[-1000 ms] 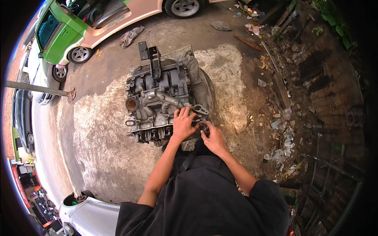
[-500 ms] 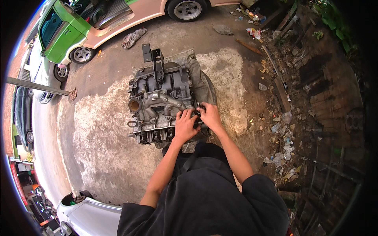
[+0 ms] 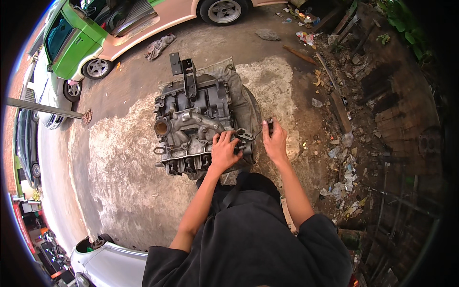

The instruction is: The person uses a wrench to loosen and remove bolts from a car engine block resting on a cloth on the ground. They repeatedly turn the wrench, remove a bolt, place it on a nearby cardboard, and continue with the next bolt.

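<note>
We see a dark grey and black metal engine (image 3: 217,100) in front of the person, on a crumpled olive-grey cloth (image 3: 245,98) above the stained concrete floor (image 3: 119,177). The cloth spreads out past the engine's right side, and we judge that it is there to cushion the metal and keep it off the grit.

The bare left hand (image 3: 224,152) rests on the engine's near right corner, beside a pale grey, loop-shaped metal lug (image 3: 245,134). Its fingers are bent over the edge and its thumb stands apart from them; we cannot tell whether they pinch anything underneath. That placing seems meant to steady the corner.

The bare right hand (image 3: 275,142) is raised just beyond the lug, clear of the engine, with thumb and forefinger closed on a small dark metal piece (image 3: 270,123). It is too small and blurred for us to say whether this is a fastener or the end of a tool. The fingertip hold looks suited to something slight.

As for writing, we make out no label or maker's mark on the engine, its silver-grey branched manifold (image 3: 193,117) or its upright black steel bracket (image 3: 189,79).
</note>
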`<state>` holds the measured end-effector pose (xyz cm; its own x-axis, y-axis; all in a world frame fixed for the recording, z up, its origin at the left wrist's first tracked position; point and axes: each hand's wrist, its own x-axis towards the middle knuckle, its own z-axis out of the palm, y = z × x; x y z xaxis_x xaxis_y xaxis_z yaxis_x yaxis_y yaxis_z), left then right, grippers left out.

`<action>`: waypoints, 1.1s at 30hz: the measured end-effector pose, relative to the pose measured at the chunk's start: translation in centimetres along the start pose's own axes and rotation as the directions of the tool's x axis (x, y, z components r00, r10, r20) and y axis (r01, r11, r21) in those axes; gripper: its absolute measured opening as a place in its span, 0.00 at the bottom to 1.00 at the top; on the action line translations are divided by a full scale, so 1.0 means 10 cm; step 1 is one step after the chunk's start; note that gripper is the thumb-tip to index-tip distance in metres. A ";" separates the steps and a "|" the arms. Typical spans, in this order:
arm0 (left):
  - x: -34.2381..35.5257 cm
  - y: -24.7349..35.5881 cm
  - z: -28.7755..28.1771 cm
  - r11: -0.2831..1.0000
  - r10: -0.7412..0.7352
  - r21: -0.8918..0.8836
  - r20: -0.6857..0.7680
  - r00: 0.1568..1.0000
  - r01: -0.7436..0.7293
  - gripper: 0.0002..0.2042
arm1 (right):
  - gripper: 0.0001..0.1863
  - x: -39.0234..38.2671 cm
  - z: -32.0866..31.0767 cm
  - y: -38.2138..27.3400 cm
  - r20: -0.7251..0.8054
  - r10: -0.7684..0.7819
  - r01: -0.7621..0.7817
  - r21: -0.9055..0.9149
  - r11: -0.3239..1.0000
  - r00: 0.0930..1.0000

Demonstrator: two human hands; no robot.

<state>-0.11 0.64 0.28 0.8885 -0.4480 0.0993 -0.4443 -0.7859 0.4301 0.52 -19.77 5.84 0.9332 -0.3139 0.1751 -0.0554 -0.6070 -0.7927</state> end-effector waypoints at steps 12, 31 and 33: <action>0.00 0.02 0.00 1.000 0.004 -0.029 -0.031 0.999 -0.005 0.15 | 0.05 -0.92 0.00 0.43 0.153 0.251 -0.291 0.386 0.875 0.956; 0.01 0.02 0.00 1.000 0.005 -0.014 -0.026 1.000 -0.006 0.16 | 0.10 -1.17 0.14 0.63 0.465 0.273 -0.427 0.267 0.864 0.842; 0.01 0.01 0.00 1.000 -0.001 -0.018 -0.020 1.000 0.000 0.16 | 0.10 -1.18 0.14 0.65 0.470 0.261 -0.423 0.280 0.862 0.843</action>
<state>-0.10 0.50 0.36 0.8910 -0.4386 0.1173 -0.4418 -0.7783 0.4461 -10.40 -18.98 -2.17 0.9393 -0.0805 -0.3336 -0.3430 -0.1860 -0.9208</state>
